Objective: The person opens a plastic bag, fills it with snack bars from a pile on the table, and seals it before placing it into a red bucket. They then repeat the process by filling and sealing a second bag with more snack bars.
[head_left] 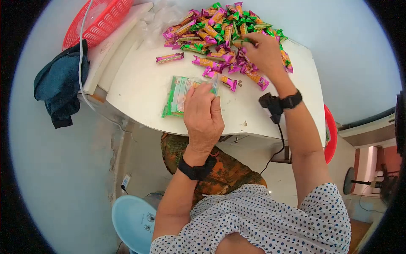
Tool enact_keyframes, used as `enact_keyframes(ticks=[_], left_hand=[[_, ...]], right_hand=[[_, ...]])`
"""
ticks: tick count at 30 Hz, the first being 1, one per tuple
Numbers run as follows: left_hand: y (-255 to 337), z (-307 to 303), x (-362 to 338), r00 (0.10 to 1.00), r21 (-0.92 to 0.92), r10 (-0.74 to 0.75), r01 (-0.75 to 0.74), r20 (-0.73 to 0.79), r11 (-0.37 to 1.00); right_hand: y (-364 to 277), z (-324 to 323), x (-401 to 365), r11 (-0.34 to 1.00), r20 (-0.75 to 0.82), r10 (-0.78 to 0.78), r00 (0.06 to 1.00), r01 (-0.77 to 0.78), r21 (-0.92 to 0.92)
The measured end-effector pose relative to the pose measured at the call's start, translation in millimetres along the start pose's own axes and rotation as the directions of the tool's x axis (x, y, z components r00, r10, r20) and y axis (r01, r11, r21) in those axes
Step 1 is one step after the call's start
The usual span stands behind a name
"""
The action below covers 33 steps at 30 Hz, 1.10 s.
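Observation:
My left hand (204, 111) is closed on the upper right edge of a clear plastic bag (179, 95) lying near the table's front edge. Green-edged wrapped bars show through the bag; its contents are partly hidden under the fingers. My right hand (267, 55) is at the right side of a heap of wrapped snack bars (211, 31), some in purple and some in green wrappers. Its thumb and forefinger close around a green-wrapped snack bar (239, 42). A single purple-wrapped bar (170, 58) lies apart, left of the heap.
The white table (144, 93) has a curved front edge. Crumpled clear plastic (163, 21) lies at the back left, beside a red basket (101, 23) and a dark cloth (61, 84). A blue basin (133, 222) stands below. A black cable (282, 144) runs from the right wrist device.

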<state>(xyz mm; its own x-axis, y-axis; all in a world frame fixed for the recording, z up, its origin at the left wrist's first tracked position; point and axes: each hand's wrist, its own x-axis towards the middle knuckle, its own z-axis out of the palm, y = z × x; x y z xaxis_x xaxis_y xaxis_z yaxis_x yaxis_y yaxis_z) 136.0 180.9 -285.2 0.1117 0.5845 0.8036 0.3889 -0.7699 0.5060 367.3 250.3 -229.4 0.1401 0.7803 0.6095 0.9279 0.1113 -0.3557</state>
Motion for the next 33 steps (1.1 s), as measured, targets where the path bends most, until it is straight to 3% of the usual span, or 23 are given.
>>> enact_keyframes(ticks=[1, 2, 3, 5, 10, 13, 17, 21, 24, 27, 30, 33], left_hand=[[0.2, -0.2, 0.0, 1.0, 0.001, -0.004, 0.004, 0.005, 1.0], [0.8, -0.7, 0.2, 1.0, 0.003, -0.006, 0.006, 0.012, 1.0], [1.1, -1.5, 0.2, 1.0, 0.005, -0.008, 0.008, 0.02, 1.0], [2.0, -2.7, -0.5, 0.999, -0.005, -0.023, 0.023, 0.023, 1.0], [2.7, -3.2, -0.5, 1.0, 0.013, -0.019, 0.019, 0.018, 1.0], [3.1, -4.4, -5.0, 0.999, 0.03, -0.039, 0.038, 0.033, 0.999], [1.1, -3.8, -6.3, 0.995, 0.041, -0.094, 0.093, 0.043, 0.995], [-3.1, -2.4, -6.6, 0.991, 0.002, -0.129, 0.129, 0.045, 0.992], [5.3, -5.4, -7.1, 0.978, 0.008, -0.191, 0.191, 0.079, 0.982], [12.9, -6.1, -3.7, 0.988, 0.039, -0.142, 0.139, 0.066, 0.989], [23.2, -6.9, 1.4, 0.958, -0.07, -0.281, 0.285, 0.056, 0.956], [27.9, -8.5, 7.5, 0.953, -0.098, -0.296, 0.301, 0.065, 0.948]], right_hand=[[-3.2, -11.4, -0.3, 0.997, -0.021, 0.047, 0.999, -0.045, 0.06], [-1.0, -18.8, -3.0, 0.96, -0.023, 0.096, 0.995, -0.087, 0.265], [-5.0, -31.5, -4.8, 0.871, 0.101, 0.186, 0.977, -0.211, 0.443], [-17.0, -62.4, -9.4, 0.565, 0.368, 0.264, 0.891, -0.452, 0.69], [-17.0, -61.5, -32.9, 0.306, 0.666, 0.15, 0.731, -0.675, 0.672], [-18.0, -67.1, -35.3, 0.329, 0.717, 0.004, 0.697, -0.678, 0.657], [-18.2, -57.1, -43.6, 0.345, 0.745, -0.052, 0.665, -0.688, 0.638], [-19.8, -48.6, -47.9, 0.413, 0.778, -0.056, 0.625, -0.695, 0.588], [-14.6, -48.2, -46.2, 0.397, 0.755, -0.044, 0.655, -0.682, 0.615], [-17.1, -50.9, -46.3, 0.418, 0.743, -0.019, 0.669, -0.67, 0.614], [-23.3, -48.0, -50.0, 0.411, 0.743, -0.006, 0.669, -0.676, 0.612], [-26.3, -47.2, -51.6, 0.475, 0.758, 0.0, 0.652, -0.667, 0.574]])
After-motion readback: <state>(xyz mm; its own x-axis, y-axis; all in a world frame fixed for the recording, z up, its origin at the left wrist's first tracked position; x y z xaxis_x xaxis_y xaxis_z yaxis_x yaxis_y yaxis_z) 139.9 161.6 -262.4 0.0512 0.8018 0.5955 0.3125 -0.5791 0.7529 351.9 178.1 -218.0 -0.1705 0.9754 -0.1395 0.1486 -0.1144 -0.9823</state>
